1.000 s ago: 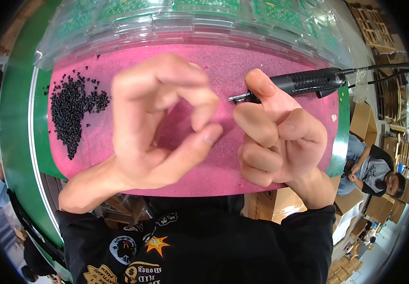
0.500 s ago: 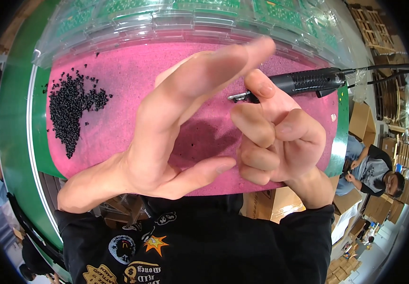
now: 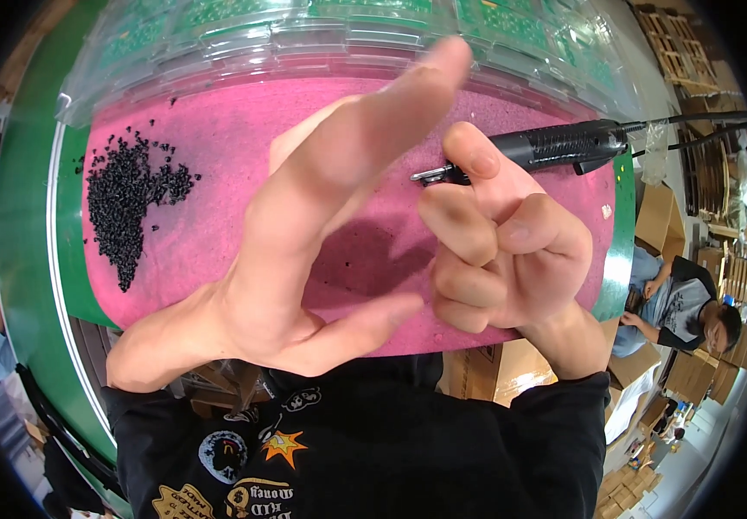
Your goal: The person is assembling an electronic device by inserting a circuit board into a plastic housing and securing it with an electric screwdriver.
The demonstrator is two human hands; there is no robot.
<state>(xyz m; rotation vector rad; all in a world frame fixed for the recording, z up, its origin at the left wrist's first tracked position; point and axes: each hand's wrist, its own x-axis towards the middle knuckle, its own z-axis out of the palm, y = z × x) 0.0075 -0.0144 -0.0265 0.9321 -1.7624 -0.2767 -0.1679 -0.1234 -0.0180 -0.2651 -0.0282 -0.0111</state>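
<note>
Over the pink mat (image 3: 218,112), my left hand (image 3: 291,208) is open, its fingers stretched toward the far side and its thumb held apart. Nothing is in it. To its right, my right hand (image 3: 512,246) shows its palm, with the index finger partly raised and the other fingers curled in; I see nothing held there. Behind the right fingers lies a black electric screwdriver (image 3: 564,145), its metal tip pointing left and its cord running off to the right. A heap of small black screws (image 3: 123,203) is spread on the mat's left side.
Clear plastic trays (image 3: 339,60) with green circuit boards line the far edge. The green table (image 3: 28,216) extends left. A cardboard box (image 3: 512,372) is below the near edge. At right sits another person (image 3: 680,303) among cartons.
My left hand's fingers have swung a little to the left and its thumb has dropped slightly. My right hand keeps nearly the same pose. The screwdriver and screws have not visibly moved.
</note>
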